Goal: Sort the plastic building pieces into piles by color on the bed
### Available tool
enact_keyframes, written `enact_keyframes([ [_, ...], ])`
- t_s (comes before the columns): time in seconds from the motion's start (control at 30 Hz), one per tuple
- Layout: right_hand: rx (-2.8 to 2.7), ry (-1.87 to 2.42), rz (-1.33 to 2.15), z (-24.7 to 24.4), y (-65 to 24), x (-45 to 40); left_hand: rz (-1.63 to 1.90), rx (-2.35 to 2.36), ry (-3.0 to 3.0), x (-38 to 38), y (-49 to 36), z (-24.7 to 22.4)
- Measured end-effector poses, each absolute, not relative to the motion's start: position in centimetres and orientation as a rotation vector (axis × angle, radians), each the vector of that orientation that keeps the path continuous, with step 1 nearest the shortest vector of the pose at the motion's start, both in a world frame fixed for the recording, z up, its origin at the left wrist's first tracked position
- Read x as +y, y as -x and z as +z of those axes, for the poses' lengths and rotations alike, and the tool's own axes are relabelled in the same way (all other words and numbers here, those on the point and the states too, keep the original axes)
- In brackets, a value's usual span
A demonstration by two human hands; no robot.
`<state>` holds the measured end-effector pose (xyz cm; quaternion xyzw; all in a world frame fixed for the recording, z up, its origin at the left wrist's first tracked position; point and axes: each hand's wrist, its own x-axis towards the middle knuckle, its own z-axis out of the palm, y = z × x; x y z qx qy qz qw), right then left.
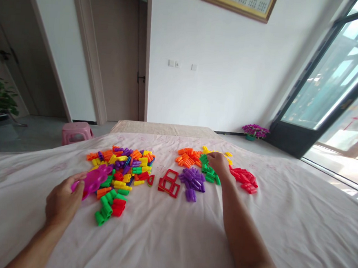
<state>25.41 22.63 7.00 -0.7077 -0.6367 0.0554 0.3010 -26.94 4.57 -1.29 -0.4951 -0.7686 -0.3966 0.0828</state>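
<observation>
My left hand (66, 197) is closed on the edge of a magenta toy piece with a scalloped rim (93, 180), held over the near left side of a mixed pile of plastic building pieces (121, 166). Out to the right, my right hand (218, 163) reaches into a group of green pieces (209, 173); its fingers are bent around a green piece (204, 159). Purple pieces (192, 180) lie to the left of that wrist, orange ones (189, 157) farther back. Yellow pieces (228, 154) sit behind the hand, and red ones (245, 178) lie right of the forearm.
Red-framed shapes (169, 183) lie between the mixed pile and the sorted groups. Everything rests on a wrinkled pale sheet (165, 239). Beyond its edge stand a pink stool (77, 132) at left and a potted purple flower (254, 131) at right.
</observation>
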Motion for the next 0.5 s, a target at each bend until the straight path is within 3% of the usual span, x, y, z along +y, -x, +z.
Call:
enact_keyframes([
  [0.2,-1.521,2.183,0.075,6.3,-28.1,23.0,-1.217,-2.352,1.516,4.9,27.0,-1.5],
  [0.5,-1.735,1.9,0.159,3.0,-26.6,26.3,-1.236,-2.503,1.517,4.9,26.8,-1.4],
])
